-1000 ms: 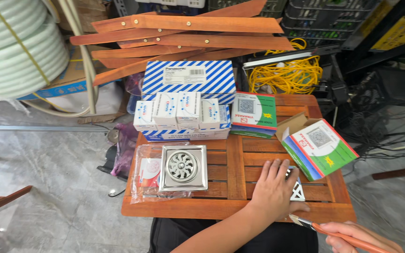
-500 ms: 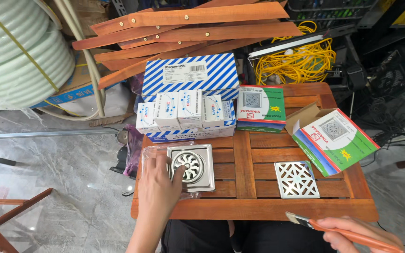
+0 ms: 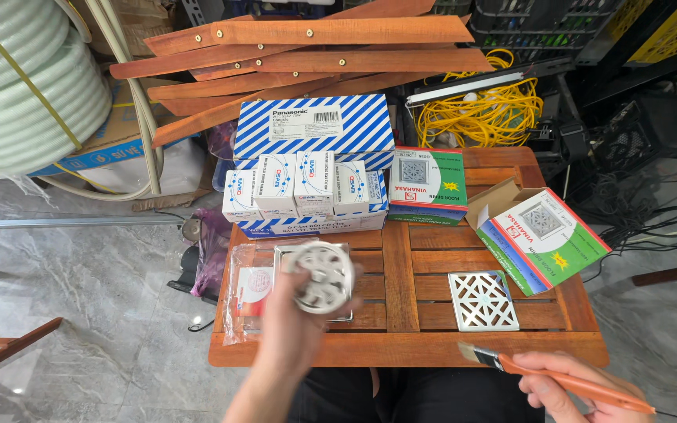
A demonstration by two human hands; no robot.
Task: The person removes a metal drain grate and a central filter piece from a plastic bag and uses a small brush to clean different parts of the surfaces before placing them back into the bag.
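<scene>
while the left hand lifts it, the round drain insert sits just above the square drain frame, fingers wrapped around its rim from below; motion blur softens the edges. looks like pressed stainless steel with swirl slots: judged stiff, fairly light, smooth and a bit slippery on the polished face. not fragile, though the thin slot vanes could bend and the cut edges may be sharp. best hold seems to be the outer rim, pinched at opposite sides, not the vanes.

frame lies partly on a clear plastic bag on the slatted wooden table.

right hand is closed around the orange handle of a paintbrush, bristles pointing toward the table's near edge, clear of the work.

square lattice grate lies flat to the right, apart from both hands. open green carton beyond it.
</scene>
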